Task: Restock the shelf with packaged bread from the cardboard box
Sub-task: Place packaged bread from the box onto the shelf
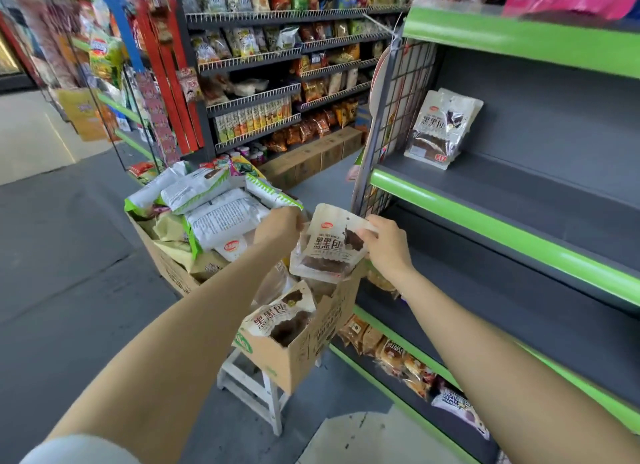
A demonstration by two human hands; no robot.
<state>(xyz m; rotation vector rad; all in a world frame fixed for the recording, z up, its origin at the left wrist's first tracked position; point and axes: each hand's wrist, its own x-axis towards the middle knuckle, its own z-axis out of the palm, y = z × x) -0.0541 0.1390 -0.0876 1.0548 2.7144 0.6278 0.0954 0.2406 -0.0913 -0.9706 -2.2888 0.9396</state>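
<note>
Both hands meet over the cardboard box: our right hand pinches the top right corner of a dark bread packet, while our left hand curls at the packet's upper left edge, though we cannot tell whether its fingers actually grip the film. The packet hangs just above the box, clear of its rim, label facing us.

Taking the box as our landmark, the grey shelf with green edging rises to its right, mostly bare. Standing on that shelf, above and right of the box, is one matching packet, leaning against the wire end panel. The box itself sits on a white stool, and another packet of the same bread pokes out of its near corner. Behind the box, a second carton holds white and green bags.

To do this well, we judge it best to let the right hand carry the packet by its sealed top, since the film looks soft and the loaf would crush under a squeeze. We would stand it upright beside the shelved one, label forward, pushed back enough that it cannot tip off the green lip.
</note>
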